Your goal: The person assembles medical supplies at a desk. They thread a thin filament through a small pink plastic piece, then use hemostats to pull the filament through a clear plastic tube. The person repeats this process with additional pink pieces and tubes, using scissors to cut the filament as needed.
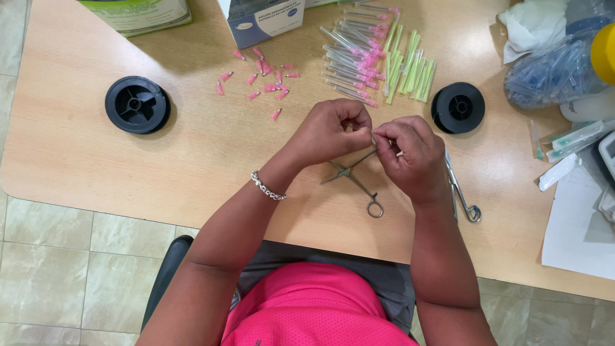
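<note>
Left hand point(333, 131) and right hand point(410, 154) pinched together on some tiny piece too small to identify, raised over the table point(96, 147) above open metal forceps point(355, 179); second forceps point(461, 192) beside the right wrist for easy reach.

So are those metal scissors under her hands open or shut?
Open. The scissor-like metal tool lies flat on the table, its two arms crossed in an X below both hands.
</note>
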